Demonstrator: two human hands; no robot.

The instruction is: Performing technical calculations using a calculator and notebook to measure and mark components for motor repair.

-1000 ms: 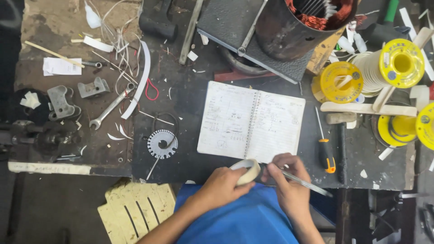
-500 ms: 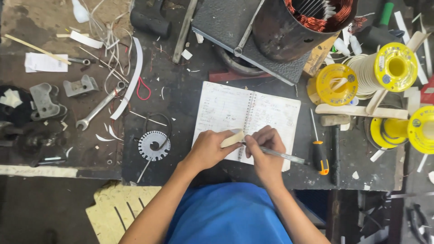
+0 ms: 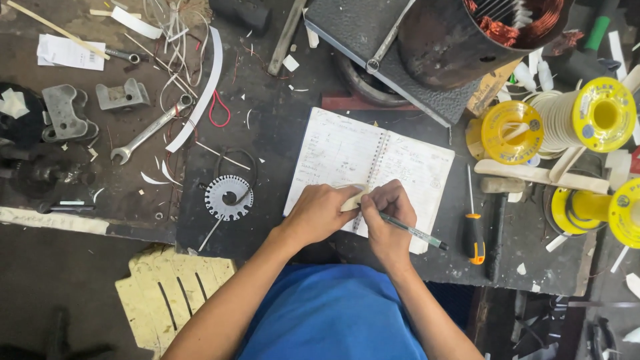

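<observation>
An open spiral notebook [image 3: 347,150] with handwritten pages lies on the dark workbench [image 3: 280,133]. My left hand [image 3: 320,210] rests on its lower edge and pinches a small cream-coloured strip [image 3: 352,199]. Beside it, my right hand [image 3: 387,217] touches the same strip and grips a green-tipped pen [image 3: 417,233] that points to the lower right. Both hands meet over the notebook's spiral binding.
A round slotted wire gauge [image 3: 228,197] lies left of the notebook, with a spanner [image 3: 150,130] and metal brackets [image 3: 121,95] farther left. An orange-handled screwdriver [image 3: 473,227] lies right. Yellow wire spools [image 3: 513,132] and a motor stator with copper windings [image 3: 480,37] stand at the back right.
Both hands have moved from the bench's front edge forward onto the notebook, carrying the strip and pen. They now sit closer together over the binding.
</observation>
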